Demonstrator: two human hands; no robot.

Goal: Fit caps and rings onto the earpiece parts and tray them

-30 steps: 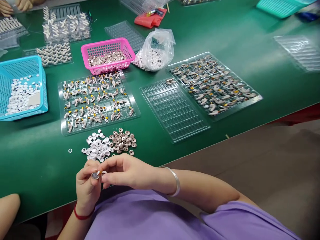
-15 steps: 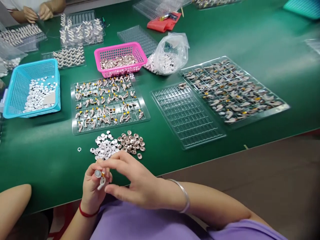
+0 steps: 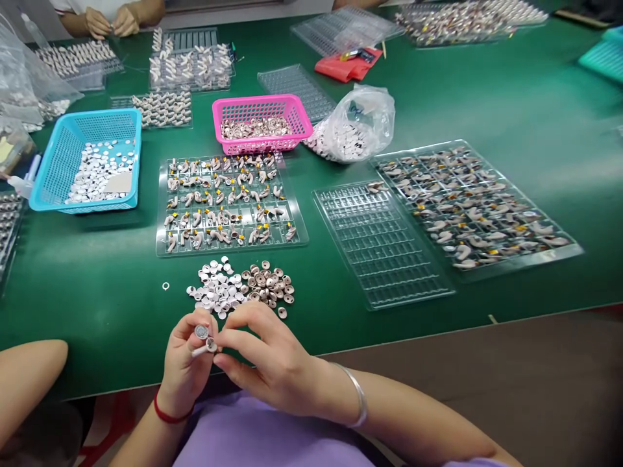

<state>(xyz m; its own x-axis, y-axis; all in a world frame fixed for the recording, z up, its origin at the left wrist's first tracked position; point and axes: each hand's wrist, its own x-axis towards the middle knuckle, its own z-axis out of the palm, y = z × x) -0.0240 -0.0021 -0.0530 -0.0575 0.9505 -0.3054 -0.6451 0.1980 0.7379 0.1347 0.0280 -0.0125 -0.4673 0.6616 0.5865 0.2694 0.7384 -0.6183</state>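
Observation:
My left hand, at the table's front edge, is closed around a small white earbud part with a stem and a round grey-faced disc. My right hand meets it from the right, thumb and forefinger pinched at the part's edge; the fingertips partly hide what they grip. Just beyond my hands lie a pile of white round discs and a pile of beige round caps. Behind these piles, a clear tray holds rows of beige curved earbud parts with yellow tabs.
Left stands a blue basket of white discs; at centre, a pink basket of beige pieces beside a plastic bag. To the right lie a slotted clear tray and a filled tray. Another person's hands work at the far left.
My right fingers have come from spread apart to pinched against the earbud part. The part has turned in my left hand, its stem now pointing left. The camera view has shifted.

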